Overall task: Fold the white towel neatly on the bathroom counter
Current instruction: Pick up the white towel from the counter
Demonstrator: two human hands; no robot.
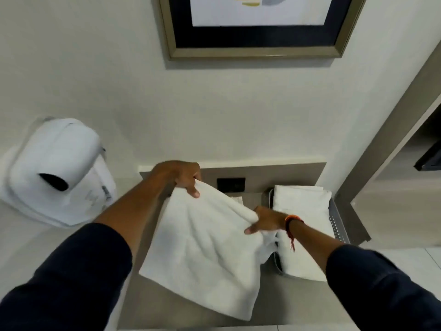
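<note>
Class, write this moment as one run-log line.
stage: folding underway | left hand: grips far corner of white towel | right hand: grips right edge | towel: partly on counter, not yet neat

We see the white towel [205, 254] at lower centre, rumpled, its top edge lifted, its lower part draped on the grey counter [152, 309].

Bare counter [152, 304] left; towel-filled basket [338, 225] blocks the right.

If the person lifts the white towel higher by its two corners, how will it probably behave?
The white towel will probably sag, not stay flat: it already creases between the left hand and right hand. It looks thick, so likely a little heavy. Its terry surface seems unlikely to slip.
</note>
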